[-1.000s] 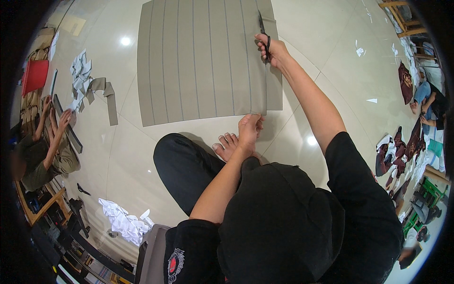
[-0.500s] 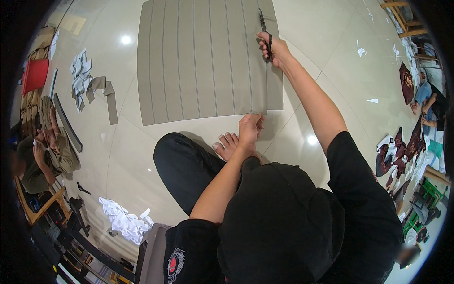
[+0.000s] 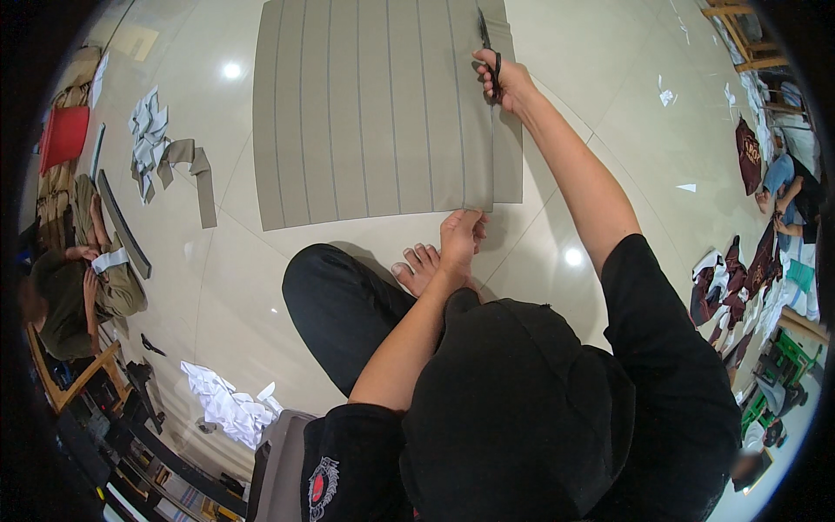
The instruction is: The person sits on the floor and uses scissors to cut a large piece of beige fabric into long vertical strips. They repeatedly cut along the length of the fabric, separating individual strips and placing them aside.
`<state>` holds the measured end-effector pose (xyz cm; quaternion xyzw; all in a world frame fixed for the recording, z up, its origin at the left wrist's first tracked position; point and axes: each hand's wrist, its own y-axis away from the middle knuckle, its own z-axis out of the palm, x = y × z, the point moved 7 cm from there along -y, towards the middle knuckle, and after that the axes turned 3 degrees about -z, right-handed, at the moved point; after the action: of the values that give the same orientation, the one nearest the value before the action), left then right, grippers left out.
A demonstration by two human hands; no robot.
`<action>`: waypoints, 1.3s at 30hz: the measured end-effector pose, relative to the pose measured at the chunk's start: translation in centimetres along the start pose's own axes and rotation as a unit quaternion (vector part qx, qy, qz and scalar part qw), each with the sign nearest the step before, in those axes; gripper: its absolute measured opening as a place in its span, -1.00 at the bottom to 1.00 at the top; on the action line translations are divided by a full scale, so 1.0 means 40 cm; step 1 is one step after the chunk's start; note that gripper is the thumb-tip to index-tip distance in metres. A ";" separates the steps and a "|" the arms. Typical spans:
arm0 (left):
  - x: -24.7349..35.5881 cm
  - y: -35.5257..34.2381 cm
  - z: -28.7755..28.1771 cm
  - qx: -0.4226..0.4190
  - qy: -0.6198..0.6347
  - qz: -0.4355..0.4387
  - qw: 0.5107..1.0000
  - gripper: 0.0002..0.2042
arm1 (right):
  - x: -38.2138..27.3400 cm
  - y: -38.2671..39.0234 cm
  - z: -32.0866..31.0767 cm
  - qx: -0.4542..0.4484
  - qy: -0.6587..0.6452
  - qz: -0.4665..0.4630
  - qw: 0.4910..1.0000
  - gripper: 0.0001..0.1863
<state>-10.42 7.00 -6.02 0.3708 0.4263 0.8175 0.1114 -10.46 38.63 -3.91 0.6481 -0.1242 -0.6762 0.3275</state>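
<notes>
A large taupe sheet with dark parallel lines [image 3: 365,113] lies flat on the tiled floor in front of me. Along its right side a strip of the same material [image 3: 508,165] shows beside a lengthwise edge. My right hand [image 3: 509,84] grips black scissors [image 3: 494,76] at the far right part of the sheet, blades pointing away from me. Whether the blades are apart is hard to make out. My left hand [image 3: 461,239] pinches the near edge of the sheet close to its right corner, above my bare foot [image 3: 417,268].
Taupe offcuts [image 3: 202,178] and pale scraps [image 3: 150,130] lie on the left. White crumpled pieces [image 3: 228,407] and another pair of scissors [image 3: 153,346] are nearer. One person [image 3: 65,296] sits at far left, another [image 3: 796,196] at far right beside maroon cloth pieces [image 3: 739,287].
My right hand and the scissors have shifted slightly away from me along the sheet. My left hand stays put. The person at left has moved their hands and a white piece.
</notes>
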 end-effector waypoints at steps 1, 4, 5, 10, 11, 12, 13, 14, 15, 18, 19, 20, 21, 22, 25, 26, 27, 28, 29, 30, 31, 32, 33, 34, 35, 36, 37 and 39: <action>0.000 0.000 -0.001 0.001 0.001 0.000 1.000 -0.78 | -0.002 0.002 0.002 0.001 0.000 0.000 1.000 -0.69; 0.000 0.000 -0.001 0.000 0.006 0.000 1.000 -0.78 | -0.002 0.002 0.006 0.005 0.005 0.004 1.000 -0.67; 0.000 0.000 -0.001 -0.001 0.008 -0.001 1.000 -0.78 | -0.002 0.003 0.006 0.004 0.005 0.002 1.000 -0.67; -0.008 -0.006 -0.002 -0.009 0.016 -0.005 1.000 -0.78 | 0.003 -0.001 0.008 0.001 0.002 0.004 1.000 -0.68; -0.009 -0.006 -0.002 -0.009 0.017 -0.006 1.000 -0.78 | 0.003 0.000 0.011 0.001 0.002 0.006 1.000 -0.68; -0.008 -0.005 -0.001 -0.009 0.017 -0.007 1.000 -0.78 | 0.003 -0.001 0.011 0.001 0.002 0.007 1.000 -0.68; -0.007 -0.004 -0.001 -0.007 0.014 -0.007 1.000 -0.78 | 0.003 -0.002 0.011 0.001 0.001 0.009 1.000 -0.68; -0.005 -0.003 0.000 -0.005 0.011 -0.008 1.000 -0.78 | 0.003 -0.002 0.012 -0.001 0.003 0.007 1.000 -0.69; -0.005 -0.003 -0.001 -0.002 0.008 -0.007 1.000 -0.78 | 0.003 -0.001 0.013 -0.003 0.005 0.006 1.000 -0.69; -0.005 -0.001 -0.001 -0.007 0.014 -0.007 1.000 -0.79 | 0.002 -0.001 0.014 -0.001 0.016 0.005 1.000 -0.69; -0.005 -0.002 -0.001 -0.007 0.014 -0.007 1.000 -0.79 | 0.002 -0.001 0.013 0.002 0.020 0.005 1.000 -0.69; -0.005 -0.002 0.000 -0.007 0.014 -0.007 1.000 -0.79 | 0.000 -0.001 0.013 0.003 0.015 0.004 1.000 -0.69; -0.006 -0.002 0.000 -0.008 0.014 -0.008 1.000 -0.79 | -0.003 -0.001 0.013 0.004 0.011 0.003 1.000 -0.70; -0.006 -0.002 -0.001 -0.005 0.015 -0.008 1.000 -0.79 | -0.005 -0.001 0.012 0.005 0.007 0.002 1.000 -0.70; -0.008 -0.001 -0.001 -0.003 0.016 -0.011 1.000 -0.79 | -0.014 -0.014 0.015 0.009 -0.012 0.005 1.000 -0.69; -0.008 -0.002 -0.001 -0.005 0.016 -0.014 1.000 -0.79 | -0.016 -0.017 0.013 0.007 -0.013 0.003 1.000 -0.68; -0.009 -0.003 -0.001 -0.006 0.017 -0.015 1.000 -0.79 | -0.017 -0.023 0.013 0.005 -0.013 0.001 1.000 -0.68; -0.008 -0.004 -0.002 -0.006 0.018 -0.015 1.000 -0.79 | -0.019 -0.029 0.014 0.002 -0.014 -0.002 1.000 -0.68; -0.008 -0.005 -0.002 -0.007 0.020 -0.015 1.000 -0.79 | -0.020 -0.035 0.012 0.004 -0.011 -0.001 1.000 -0.68; -0.009 -0.005 -0.002 -0.007 0.022 -0.015 1.000 -0.79 | -0.020 -0.040 0.011 0.005 -0.008 0.001 1.000 -0.68; -0.009 -0.006 -0.001 -0.008 0.022 -0.014 1.000 -0.79 | -0.020 -0.045 0.010 0.008 -0.005 0.002 1.000 -0.69; -0.009 -0.006 0.000 -0.010 0.023 -0.012 1.000 -0.79 | -0.021 -0.050 0.010 0.004 -0.008 0.004 1.000 -0.69; -0.007 -0.006 0.001 -0.012 0.023 -0.011 1.000 -0.79 | -0.022 -0.054 0.011 0.001 -0.010 0.005 1.000 -0.69; -0.007 -0.006 0.002 -0.010 0.024 -0.012 1.000 -0.79 | -0.022 -0.057 0.010 -0.002 -0.012 0.006 1.000 -0.70; -0.007 -0.006 0.004 -0.010 0.024 -0.013 1.000 -0.79 | -0.023 -0.058 0.007 -0.003 -0.014 0.003 1.000 -0.70; -0.007 -0.005 0.002 -0.006 0.025 -0.013 1.000 -0.79 | -0.023 -0.057 0.013 -0.008 -0.016 0.000 1.000 -0.70; -0.005 -0.004 0.000 -0.004 0.024 -0.011 1.000 -0.79 | -0.024 -0.056 0.018 -0.012 -0.018 -0.004 1.000 -0.70; -0.004 -0.003 -0.001 -0.003 0.021 -0.009 1.000 -0.79 | -0.027 -0.053 0.021 -0.005 -0.015 -0.006 1.000 -0.70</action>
<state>-10.35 6.96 -6.23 0.3491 0.4297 0.8254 0.1105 -11.91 40.67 -4.21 0.6368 -0.1220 -0.6889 0.3241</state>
